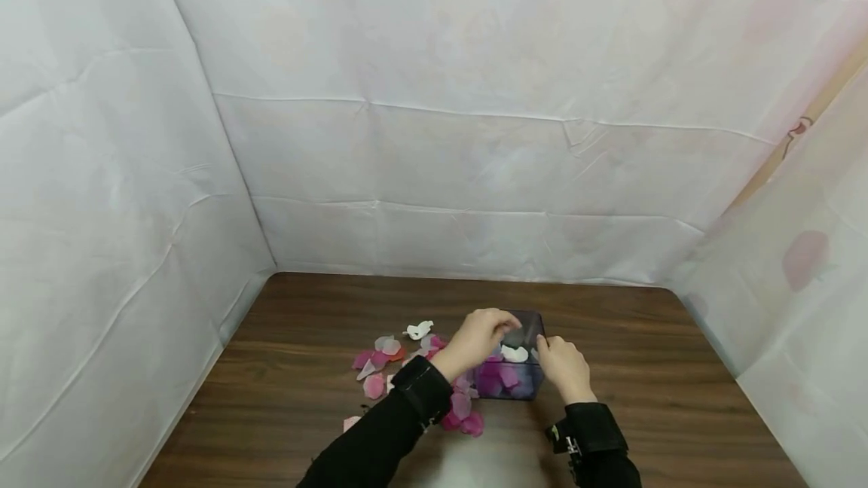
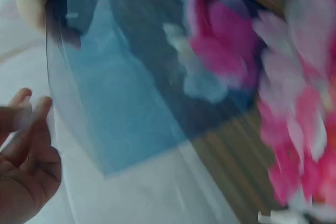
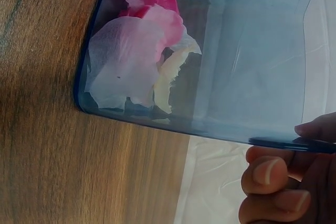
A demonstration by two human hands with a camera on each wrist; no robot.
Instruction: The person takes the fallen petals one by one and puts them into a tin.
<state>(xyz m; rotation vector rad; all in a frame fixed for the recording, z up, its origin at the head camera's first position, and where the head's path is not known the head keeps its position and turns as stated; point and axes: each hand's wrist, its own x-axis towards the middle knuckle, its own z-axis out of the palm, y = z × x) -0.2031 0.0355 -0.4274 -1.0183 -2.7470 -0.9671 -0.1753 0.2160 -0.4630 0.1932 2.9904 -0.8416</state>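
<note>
A translucent bluish plastic box stands on the table with magenta, pale pink and white petals inside. My right hand grips the box's right side wall, thumb at the rim and fingers curled on the outer face. Over the box's left part is my left hand, palm down, its fingers bent loosely toward the inside. In the left wrist view, the left hand's fingertips are at the box's edge, with thumb and finger close together and no petal showing between them. A greyish pale patch shows just below that hand.
Loose fabric petals in pink, magenta and white lie to the left of the box, partly hidden by the left forearm. A white petal lies at the pile's back. White cloth walls stand behind and beside the brown wooden table.
</note>
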